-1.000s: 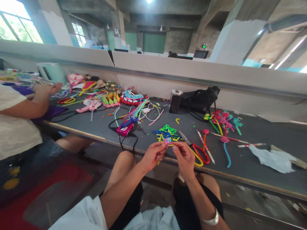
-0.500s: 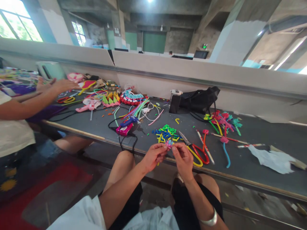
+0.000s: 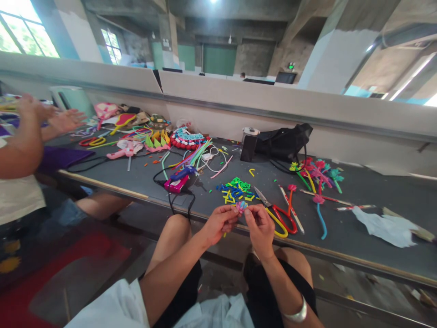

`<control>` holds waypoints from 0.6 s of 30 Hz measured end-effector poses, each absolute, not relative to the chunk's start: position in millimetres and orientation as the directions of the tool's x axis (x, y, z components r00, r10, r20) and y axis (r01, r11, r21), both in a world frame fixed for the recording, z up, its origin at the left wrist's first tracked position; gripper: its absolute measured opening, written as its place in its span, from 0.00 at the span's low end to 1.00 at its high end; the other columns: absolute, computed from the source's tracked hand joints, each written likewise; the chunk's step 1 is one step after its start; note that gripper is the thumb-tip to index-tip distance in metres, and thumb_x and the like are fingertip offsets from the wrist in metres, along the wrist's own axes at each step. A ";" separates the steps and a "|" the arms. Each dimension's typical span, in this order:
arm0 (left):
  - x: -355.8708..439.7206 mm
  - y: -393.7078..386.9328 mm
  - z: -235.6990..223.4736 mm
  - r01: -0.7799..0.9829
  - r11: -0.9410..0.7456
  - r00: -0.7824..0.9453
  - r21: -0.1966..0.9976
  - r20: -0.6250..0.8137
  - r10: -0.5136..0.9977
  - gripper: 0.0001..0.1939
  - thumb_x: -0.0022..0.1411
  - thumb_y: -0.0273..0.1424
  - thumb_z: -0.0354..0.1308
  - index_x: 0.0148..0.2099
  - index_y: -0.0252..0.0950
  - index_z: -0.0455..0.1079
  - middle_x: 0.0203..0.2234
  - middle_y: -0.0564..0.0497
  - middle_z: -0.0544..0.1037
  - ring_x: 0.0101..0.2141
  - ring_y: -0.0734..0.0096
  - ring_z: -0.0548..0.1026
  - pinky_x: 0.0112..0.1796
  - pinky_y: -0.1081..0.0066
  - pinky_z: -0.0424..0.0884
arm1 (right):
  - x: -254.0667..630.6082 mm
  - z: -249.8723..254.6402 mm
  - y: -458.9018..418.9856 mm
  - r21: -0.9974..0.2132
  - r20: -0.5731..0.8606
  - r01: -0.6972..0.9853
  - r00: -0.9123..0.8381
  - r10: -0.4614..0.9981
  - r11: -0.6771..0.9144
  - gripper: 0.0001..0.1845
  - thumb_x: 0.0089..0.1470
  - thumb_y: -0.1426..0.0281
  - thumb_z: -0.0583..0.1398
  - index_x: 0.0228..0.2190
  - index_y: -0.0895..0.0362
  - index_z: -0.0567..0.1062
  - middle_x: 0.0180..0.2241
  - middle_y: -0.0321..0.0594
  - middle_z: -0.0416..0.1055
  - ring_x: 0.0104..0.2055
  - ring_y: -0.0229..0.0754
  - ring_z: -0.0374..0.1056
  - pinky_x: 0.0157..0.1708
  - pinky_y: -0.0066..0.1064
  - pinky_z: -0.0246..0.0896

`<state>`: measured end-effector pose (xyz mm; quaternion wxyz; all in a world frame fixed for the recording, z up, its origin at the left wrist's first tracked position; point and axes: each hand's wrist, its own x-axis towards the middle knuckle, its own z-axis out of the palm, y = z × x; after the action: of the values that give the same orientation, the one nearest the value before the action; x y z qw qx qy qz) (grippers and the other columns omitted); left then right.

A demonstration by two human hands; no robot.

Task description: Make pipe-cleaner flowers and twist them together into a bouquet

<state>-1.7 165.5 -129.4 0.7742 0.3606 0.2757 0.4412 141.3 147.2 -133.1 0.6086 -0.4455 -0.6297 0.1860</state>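
Between my fingertips, at the table's front edge, is a small pink and blue flower [image 3: 241, 207] that looks made of pipe cleaner pieces. My left hand [image 3: 221, 223] pinches it from the left. Closed in a pinch as well, my right hand [image 3: 261, 228] grips its right side. Just beyond lies a pile of short green, blue and yellow pipe cleaner pieces [image 3: 239, 189]. Scissors with red and yellow handles [image 3: 278, 216] rest beside my right hand. An orange-stemmed flower [image 3: 291, 196] and a pink flower on a blue stem [image 3: 320, 207] lie farther right.
A blue glue gun [image 3: 184, 173] on a magenta box [image 3: 175, 184] sits left of the pile, with cords around it. A black bag [image 3: 285, 143] stands at the back, near finished flowers [image 3: 321, 171]. White tissue [image 3: 384, 228] lies right. A co-worker's hands [image 3: 51, 116] are at far left.
The co-worker's hands have moved left and up, away from the tabletop items. My own hands have barely shifted and still pinch the small flower.
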 end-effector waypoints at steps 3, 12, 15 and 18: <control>-2.2 165.4 -129.8 -0.477 0.343 0.454 0.809 -0.107 0.884 0.16 0.51 0.39 0.68 0.31 0.31 0.71 0.15 0.62 0.54 0.15 0.88 0.47 0.17 0.79 0.39 | 142.5 -132.2 147.6 -0.771 0.598 0.358 0.124 0.792 0.526 0.08 0.61 0.67 0.56 0.30 0.55 0.71 0.27 0.33 0.66 0.28 0.36 0.61 0.30 0.29 0.57; -2.2 165.7 -132.2 -0.472 0.309 0.430 0.826 -0.091 0.898 0.15 0.52 0.38 0.68 0.32 0.30 0.72 0.16 0.61 0.56 0.16 0.87 0.50 0.17 0.79 0.40 | 144.6 -129.9 149.5 -0.753 0.593 0.411 0.086 0.800 0.514 0.11 0.60 0.68 0.55 0.26 0.56 0.69 0.24 0.31 0.62 0.26 0.35 0.58 0.27 0.27 0.55; -2.8 166.6 -132.7 -0.481 0.305 0.430 0.822 -0.082 0.899 0.15 0.53 0.37 0.68 0.32 0.30 0.72 0.16 0.61 0.56 0.15 0.87 0.50 0.17 0.78 0.39 | 144.2 -130.1 149.4 -0.748 0.596 0.423 0.088 0.798 0.511 0.11 0.61 0.67 0.55 0.28 0.56 0.70 0.24 0.31 0.63 0.25 0.35 0.60 0.27 0.27 0.57; -3.8 168.2 -133.4 -0.498 0.309 0.439 0.811 -0.072 0.896 0.14 0.54 0.37 0.67 0.32 0.30 0.72 0.16 0.61 0.55 0.15 0.87 0.49 0.17 0.79 0.40 | 143.1 -130.6 149.2 -0.734 0.609 0.447 0.098 0.787 0.512 0.10 0.62 0.66 0.56 0.31 0.56 0.72 0.27 0.33 0.68 0.29 0.36 0.64 0.31 0.28 0.60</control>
<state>-3.8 168.2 -133.4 0.7630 0.3704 0.2686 0.4567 143.1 149.2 -130.6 0.5719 -0.4710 -0.6550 0.1490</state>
